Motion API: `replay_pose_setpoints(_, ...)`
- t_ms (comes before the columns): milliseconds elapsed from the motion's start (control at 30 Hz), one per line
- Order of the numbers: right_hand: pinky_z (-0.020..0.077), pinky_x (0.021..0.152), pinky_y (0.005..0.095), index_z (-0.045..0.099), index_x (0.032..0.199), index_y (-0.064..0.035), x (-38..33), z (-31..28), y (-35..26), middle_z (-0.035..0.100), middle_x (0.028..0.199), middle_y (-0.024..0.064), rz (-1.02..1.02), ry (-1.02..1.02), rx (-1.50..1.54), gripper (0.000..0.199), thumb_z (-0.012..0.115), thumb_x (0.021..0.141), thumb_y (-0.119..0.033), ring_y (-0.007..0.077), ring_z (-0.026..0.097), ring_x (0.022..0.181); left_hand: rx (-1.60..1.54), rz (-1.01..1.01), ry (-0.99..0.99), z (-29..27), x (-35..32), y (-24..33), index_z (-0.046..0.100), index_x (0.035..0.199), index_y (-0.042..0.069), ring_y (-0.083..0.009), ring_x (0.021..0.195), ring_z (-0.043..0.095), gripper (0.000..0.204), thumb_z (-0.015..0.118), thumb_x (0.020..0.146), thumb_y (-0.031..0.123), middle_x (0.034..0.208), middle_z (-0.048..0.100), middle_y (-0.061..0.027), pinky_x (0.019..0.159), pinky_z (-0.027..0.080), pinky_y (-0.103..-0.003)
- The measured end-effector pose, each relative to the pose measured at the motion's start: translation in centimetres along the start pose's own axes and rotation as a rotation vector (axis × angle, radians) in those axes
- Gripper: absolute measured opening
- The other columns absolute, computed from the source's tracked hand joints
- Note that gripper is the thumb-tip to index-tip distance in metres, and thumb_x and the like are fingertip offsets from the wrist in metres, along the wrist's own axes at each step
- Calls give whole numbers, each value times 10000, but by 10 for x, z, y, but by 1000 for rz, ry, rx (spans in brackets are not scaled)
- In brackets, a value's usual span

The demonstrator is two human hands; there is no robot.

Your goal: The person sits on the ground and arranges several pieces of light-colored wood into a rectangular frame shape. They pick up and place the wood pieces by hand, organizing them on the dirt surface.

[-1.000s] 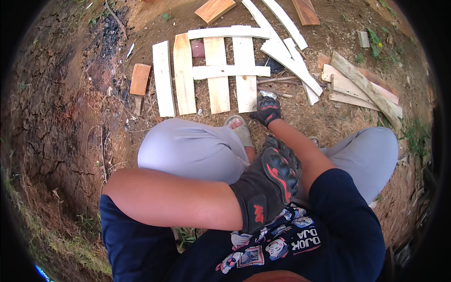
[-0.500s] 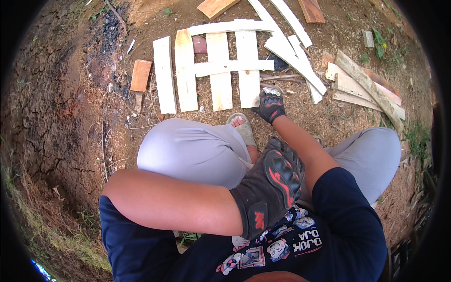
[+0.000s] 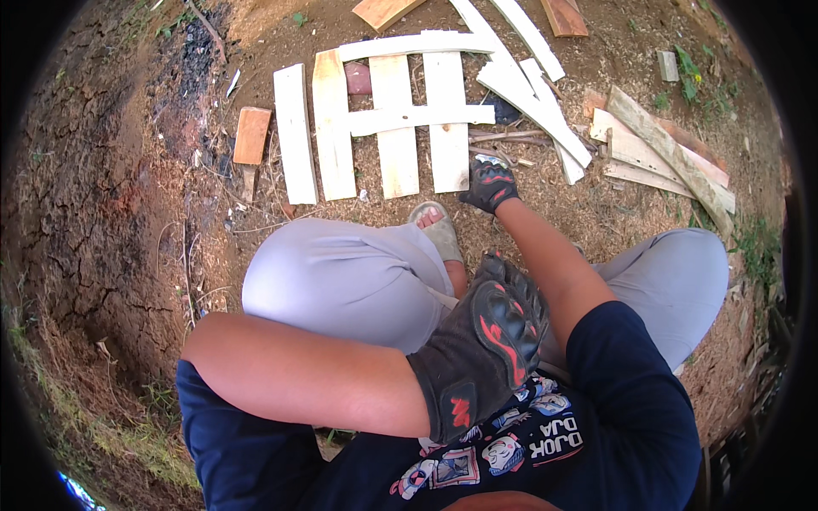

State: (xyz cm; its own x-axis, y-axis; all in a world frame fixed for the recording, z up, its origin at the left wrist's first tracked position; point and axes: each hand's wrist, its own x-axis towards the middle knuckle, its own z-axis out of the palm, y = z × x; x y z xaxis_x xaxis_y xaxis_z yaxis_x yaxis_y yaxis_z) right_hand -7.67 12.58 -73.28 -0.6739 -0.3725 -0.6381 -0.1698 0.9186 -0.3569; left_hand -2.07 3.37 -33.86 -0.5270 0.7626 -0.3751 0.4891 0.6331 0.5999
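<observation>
My left hand, in a black glove with red marks, is bent across my body beside my right forearm. Its fingers curl downward, and whatever they may hold is hidden. My right hand, gloved alike, reaches to the ground by the lower end of a pale board. Its fingers bend over a small shiny whitish packet, mostly covered by the glove; the fingertips are hidden. More upright boards stand in a row to the left. A short crosspiece and a longer top strip lie across them.
Long pale strips lie crossed to the right of the row. Farther right is a pile of rough planks. A reddish wood block lies at left, by a dark burnt patch. My sandalled foot is close to the boards.
The boards sit slightly higher and more to the left in the picture. My right hand covers more of the packet. My left hand has shifted slightly left, still curled.
</observation>
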Motion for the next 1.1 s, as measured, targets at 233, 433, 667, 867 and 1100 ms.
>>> replay_pose_setpoints(233,491,1159,487,567,1489,-43,0,0,5,646,1448,219,-26,26,-9,893,804,826,-592,373,617,1363,14,-16,14,-1,-2,3,746,965,48,-253,766,674,257,669,922,290,888,721,-111,719,531,-414)
replay_pose_setpoints(433,491,1154,499,616,1449,-23,10,-16,-9,638,1458,233,105,-102,134,969,827,762,-672,394,608,1369,14,-2,32,-7,0,-7,744,969,47,-250,768,672,258,666,933,290,892,721,-109,717,530,-408)
replay_pose_setpoints(667,467,1156,490,711,1393,-59,32,20,-36,702,1387,252,379,99,422,902,773,791,-727,409,637,1339,8,-25,51,-5,-3,-11,742,974,45,-246,771,671,260,663,946,291,896,720,-107,715,529,-401)
replay_pose_setpoints(867,527,1084,457,676,1391,-5,39,13,-33,730,1338,238,445,107,692,853,916,736,-495,382,683,1273,16,-57,79,-9,-8,-13,741,978,44,-242,774,669,261,660,957,292,900,719,-106,714,528,-395)
replay_pose_setpoints(1100,555,1038,439,704,1361,-41,27,-12,-22,740,1342,186,222,33,786,624,867,818,-302,333,710,1236,-2,-96,157,-26,-16,-24,738,983,43,-238,777,667,263,657,969,292,904,718,-104,712,527,-388)
